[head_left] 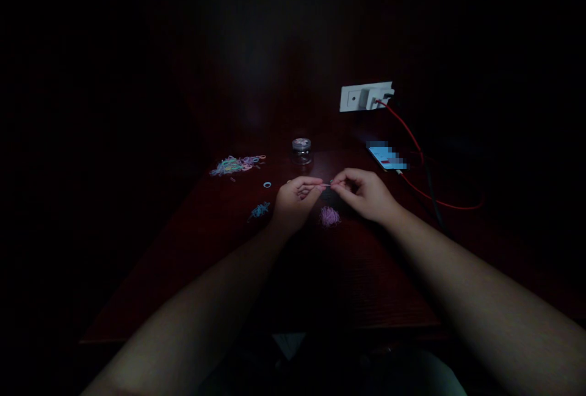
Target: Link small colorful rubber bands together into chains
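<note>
Between the fingertips of both hands a thin pinkish rubber band (326,185) is stretched above the table. My left hand (297,196) pinches its left end with thumb and fingers. Its right end is pinched by my right hand (364,193). Just below them lies a small pile of purple rubber bands (329,216). To the left of my left hand is a pile of blue bands (259,210), with a single light-blue band (267,185) beyond it. A larger mixed-colour heap of bands (234,165) sits farther back on the left.
A small round clear jar (301,151) stands behind my hands on the dark red table (348,280). At the right lies a lit phone (387,156), its red cable (409,130) running to a charger in the wall socket (366,97). A black cable hangs alongside. The surroundings are very dark.
</note>
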### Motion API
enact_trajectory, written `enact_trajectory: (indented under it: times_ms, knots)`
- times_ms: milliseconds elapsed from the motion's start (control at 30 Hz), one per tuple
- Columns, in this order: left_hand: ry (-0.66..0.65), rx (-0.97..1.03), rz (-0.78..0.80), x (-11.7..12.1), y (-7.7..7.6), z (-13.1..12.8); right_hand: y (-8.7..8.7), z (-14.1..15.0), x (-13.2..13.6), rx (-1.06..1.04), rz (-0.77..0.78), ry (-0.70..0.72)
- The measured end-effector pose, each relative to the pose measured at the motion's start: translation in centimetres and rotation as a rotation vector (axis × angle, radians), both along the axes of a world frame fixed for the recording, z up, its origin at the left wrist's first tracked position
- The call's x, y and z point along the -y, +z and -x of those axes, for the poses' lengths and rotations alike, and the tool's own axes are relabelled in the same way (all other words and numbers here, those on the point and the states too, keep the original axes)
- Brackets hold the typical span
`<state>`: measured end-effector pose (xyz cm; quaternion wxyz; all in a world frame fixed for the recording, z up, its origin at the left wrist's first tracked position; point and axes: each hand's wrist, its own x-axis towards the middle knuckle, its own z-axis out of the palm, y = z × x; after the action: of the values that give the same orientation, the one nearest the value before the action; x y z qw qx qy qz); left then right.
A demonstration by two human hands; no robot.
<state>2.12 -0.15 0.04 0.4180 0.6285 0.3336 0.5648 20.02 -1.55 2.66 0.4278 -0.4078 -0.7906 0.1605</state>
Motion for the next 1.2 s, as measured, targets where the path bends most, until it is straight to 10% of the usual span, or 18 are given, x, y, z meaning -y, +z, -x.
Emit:
enact_trajectory:
  times_ms: [1200]
  knots:
    - [0.025, -0.206, -0.042, -0.09, 0.10, 0.38, -0.48, -0.51, -0.50, 0.037, -0.012, 0.007]
